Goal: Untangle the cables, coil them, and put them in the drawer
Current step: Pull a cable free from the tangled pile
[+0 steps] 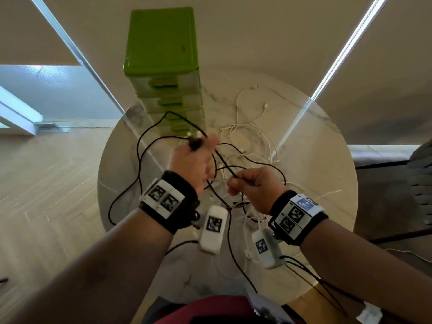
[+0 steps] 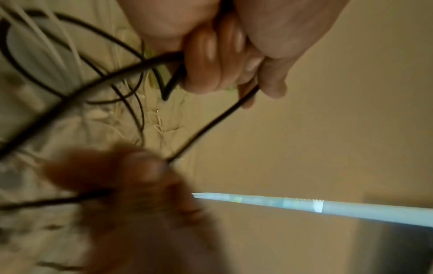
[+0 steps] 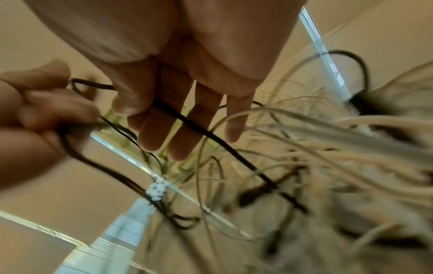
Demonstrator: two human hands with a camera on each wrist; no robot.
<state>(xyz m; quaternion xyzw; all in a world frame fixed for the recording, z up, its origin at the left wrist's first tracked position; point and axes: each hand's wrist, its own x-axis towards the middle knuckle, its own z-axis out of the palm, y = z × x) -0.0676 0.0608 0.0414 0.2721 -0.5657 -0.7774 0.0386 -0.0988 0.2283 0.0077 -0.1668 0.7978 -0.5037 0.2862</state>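
Observation:
A long black cable loops in the air above a round marble table. My left hand grips its plug ends and several strands, fingers curled round them. My right hand pinches a taut stretch of the same cable between thumb and fingers, just below the left hand. A tangle of white cables lies on the table beneath both hands, and some black loops run through it. A green drawer tower stands at the table's far side with its drawers closed.
Loose white cable ends trail toward the back right of the table. A dark chair stands at the right, close to the table edge. Wooden floor lies to the left.

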